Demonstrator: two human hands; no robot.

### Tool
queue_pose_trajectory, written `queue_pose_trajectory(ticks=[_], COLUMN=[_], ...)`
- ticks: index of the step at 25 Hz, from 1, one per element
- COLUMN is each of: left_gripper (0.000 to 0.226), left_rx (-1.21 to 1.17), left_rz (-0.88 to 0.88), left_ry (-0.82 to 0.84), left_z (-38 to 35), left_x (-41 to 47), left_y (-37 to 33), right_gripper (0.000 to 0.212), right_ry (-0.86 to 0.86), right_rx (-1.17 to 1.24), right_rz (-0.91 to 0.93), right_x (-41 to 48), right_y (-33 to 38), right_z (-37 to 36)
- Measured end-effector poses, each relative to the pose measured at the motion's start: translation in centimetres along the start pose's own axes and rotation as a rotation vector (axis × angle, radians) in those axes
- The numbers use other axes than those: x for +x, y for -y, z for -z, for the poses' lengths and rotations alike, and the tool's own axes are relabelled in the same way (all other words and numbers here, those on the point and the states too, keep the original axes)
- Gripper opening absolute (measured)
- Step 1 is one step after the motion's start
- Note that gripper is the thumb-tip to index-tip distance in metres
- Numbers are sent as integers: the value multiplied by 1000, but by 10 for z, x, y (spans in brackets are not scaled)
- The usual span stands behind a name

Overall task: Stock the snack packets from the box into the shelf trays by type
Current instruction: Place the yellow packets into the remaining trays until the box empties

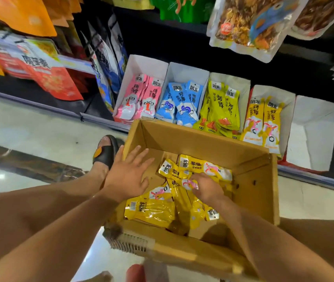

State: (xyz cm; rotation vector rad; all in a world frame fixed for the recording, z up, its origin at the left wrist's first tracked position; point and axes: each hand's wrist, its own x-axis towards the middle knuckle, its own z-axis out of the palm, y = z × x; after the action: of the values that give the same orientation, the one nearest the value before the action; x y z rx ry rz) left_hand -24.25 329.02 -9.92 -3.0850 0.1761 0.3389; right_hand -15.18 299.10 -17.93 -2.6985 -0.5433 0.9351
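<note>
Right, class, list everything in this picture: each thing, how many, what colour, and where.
box: one, brown, in front of the trays
loose packets: several, yellow, inside the box
trays: five, white, side by side on the bottom shelf
pink packets: several, pink, leftmost tray
blue packets: several, blue, second tray
lime packets: several, lime-yellow, third tray
gold packets: several, golden yellow, fourth tray
hanging bags: many, mixed colours, above the trays
sandal: one, black, left of the box
left hand: open, over the box's left wall
right hand: in the box, gripping loose packets
</note>
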Motion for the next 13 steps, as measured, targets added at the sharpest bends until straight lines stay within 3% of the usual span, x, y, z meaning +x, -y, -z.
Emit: queue_pose_trajectory(ticks=[4,8,13], left_gripper=[69,71,67], left_rx=[-8,-1,-4], left_rz=[9,29,22], left_ry=[-8,-8,-26], left_z=[-4,-5,-5], left_x=[1,3,2], left_y=[-2,-3,-3], right_gripper=[52,65,73], right_ry=[115,132,244], right_rx=[-68,-289,-343], right_rz=[-150,-158,-193], right_x=[26,56,78], right_y=[10,22,19], right_z=[-27,-25,-22])
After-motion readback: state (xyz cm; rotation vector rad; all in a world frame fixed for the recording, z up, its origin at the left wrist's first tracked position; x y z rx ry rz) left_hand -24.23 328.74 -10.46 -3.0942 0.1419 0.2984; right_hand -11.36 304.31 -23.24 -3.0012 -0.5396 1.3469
